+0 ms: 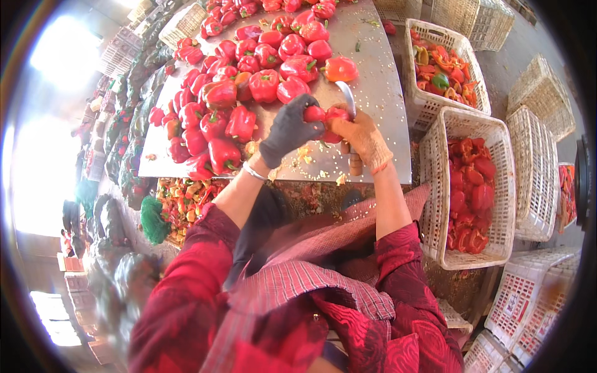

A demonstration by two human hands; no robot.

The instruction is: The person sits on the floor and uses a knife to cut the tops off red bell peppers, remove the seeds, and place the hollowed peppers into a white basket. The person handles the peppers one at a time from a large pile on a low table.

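My left hand, in a dark grey glove, grips one side of a red bell pepper above the metal table. My right hand, in an orange-tan glove, holds a curved knife by its wooden handle, the blade pointing away from me. Its fingers also press on the pepper's other side, where the red flesh looks parted. Many whole red bell peppers lie heaped to the left and beyond my hands. Seeds and pale core scraps are scattered on the metal near my wrists.
At the right stand a white plastic crate of red pepper pieces and another crate of mixed pieces. More crates are beyond them. Below the table's near left edge lie pepper scraps beside a green mesh bag. Filled sacks line the left.
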